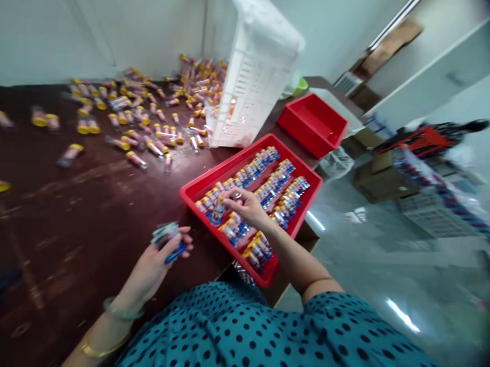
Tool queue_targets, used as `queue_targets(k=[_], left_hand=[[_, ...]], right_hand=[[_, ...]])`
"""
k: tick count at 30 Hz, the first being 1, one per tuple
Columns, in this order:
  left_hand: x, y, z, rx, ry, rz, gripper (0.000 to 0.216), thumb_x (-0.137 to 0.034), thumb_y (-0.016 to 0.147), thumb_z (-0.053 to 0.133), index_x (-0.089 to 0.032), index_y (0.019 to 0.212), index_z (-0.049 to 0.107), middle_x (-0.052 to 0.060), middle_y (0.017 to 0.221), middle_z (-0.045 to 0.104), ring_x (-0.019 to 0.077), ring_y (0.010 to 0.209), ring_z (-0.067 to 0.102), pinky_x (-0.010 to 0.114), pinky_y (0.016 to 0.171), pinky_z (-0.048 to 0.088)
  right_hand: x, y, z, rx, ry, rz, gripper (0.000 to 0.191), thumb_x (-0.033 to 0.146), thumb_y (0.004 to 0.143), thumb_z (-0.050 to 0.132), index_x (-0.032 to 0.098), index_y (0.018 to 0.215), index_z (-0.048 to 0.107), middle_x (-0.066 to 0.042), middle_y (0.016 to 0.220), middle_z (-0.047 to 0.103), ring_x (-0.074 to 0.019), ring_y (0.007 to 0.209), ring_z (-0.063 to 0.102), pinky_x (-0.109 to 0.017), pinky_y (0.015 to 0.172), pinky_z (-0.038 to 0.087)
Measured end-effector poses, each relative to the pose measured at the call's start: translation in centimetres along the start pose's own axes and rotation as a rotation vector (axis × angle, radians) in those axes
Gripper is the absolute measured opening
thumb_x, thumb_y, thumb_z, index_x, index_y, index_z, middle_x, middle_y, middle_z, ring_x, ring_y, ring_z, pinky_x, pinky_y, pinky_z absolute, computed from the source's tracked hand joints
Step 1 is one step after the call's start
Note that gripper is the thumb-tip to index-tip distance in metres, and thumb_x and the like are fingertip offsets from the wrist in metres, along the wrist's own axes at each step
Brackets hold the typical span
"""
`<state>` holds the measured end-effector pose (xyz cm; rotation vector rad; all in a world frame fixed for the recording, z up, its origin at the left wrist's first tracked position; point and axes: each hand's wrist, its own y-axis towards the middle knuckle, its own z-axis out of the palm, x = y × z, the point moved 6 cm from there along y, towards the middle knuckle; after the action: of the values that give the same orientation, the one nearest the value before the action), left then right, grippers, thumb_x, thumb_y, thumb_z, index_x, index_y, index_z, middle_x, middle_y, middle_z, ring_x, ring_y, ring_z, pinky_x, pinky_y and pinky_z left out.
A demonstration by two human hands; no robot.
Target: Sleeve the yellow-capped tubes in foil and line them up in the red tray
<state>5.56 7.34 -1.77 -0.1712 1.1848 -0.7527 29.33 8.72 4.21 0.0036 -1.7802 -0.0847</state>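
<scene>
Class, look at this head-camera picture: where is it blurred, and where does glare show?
Head view: motion blur smears the tubes scattered on the dark table and the left hand; glare streaks the floor at right; edges look stretched.

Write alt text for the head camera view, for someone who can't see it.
A person's right hand reaches into a red tray filled with rows of small packaged tubes, while the left hand holds a few blurred packets over a dark table. Behind lie loose yellow-capped tubes, a tilted white crate and a second red tray.
</scene>
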Motion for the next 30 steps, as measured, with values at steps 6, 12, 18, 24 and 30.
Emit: queue_targets(k=[6,12,18,24,30], left_hand=[[0.8,0.9,-0.6,-0.013,0.071,-0.069,0.04,-0.045,0.067,0.081,-0.017,0.094,0.073,0.005,0.083,0.071,0.02,0.078,0.065,0.022,0.056,0.055],[1.1,1.2,0.8,0.026,0.098,-0.065,0.048,-0.043,0.068,0.082,-0.018,0.108,0.07,0.005,0.082,0.071,0.0223,0.083,0.066,0.026,0.06,0.058],[1.3,1.6,1.6,0.045,0.023,-0.055,0.04,-0.043,0.072,0.079,-0.015,0.1,0.071,0.008,0.089,0.075,0.0233,0.087,0.07,0.031,0.072,0.06],[0.9,2.1,2.4,-0.105,-0.068,0.109,0.029,-0.032,0.064,0.085,-0.014,0.076,0.066,0.003,0.066,0.069,0.0181,0.065,0.068,0.023,0.051,0.052],[-0.2,1.3,1.8,-0.184,-0.166,0.208,0.032,-0.026,0.059,0.087,-0.016,0.08,0.065,-0.001,0.072,0.067,0.016,0.067,0.066,0.026,0.057,0.055]], right_hand=[[-0.3,-0.3,-21.3,-0.48,-0.709,0.162,0.028,0.043,0.089,0.053,0.017,0.084,0.06,-0.003,0.076,0.064,-0.0129,0.065,0.053,-0.025,0.063,0.041],[-2.6,-2.3,-28.1,-0.436,-0.891,0.377,0.021,0.012,0.07,0.068,0.017,0.056,0.053,0.001,0.052,0.051,-0.0119,0.057,0.042,-0.026,0.061,0.033],[-3.7,-2.5,-26.5,-0.416,-0.922,0.422,0.012,0.014,0.076,0.068,0.015,0.068,0.06,-0.001,0.06,0.058,-0.0115,0.061,0.046,-0.026,0.062,0.034],[-3.8,1.5,-11.0,-0.192,-0.673,0.255,0.035,0.048,0.091,0.052,0.015,0.092,0.063,0.002,0.062,0.057,-0.0107,0.054,0.046,-0.023,0.054,0.036],[-1.8,1.2,8.2,0.416,-0.122,0.118,0.034,0.048,0.079,0.068,0.014,0.079,0.069,0.003,0.059,0.054,-0.0079,0.054,0.041,-0.02,0.05,0.03]])
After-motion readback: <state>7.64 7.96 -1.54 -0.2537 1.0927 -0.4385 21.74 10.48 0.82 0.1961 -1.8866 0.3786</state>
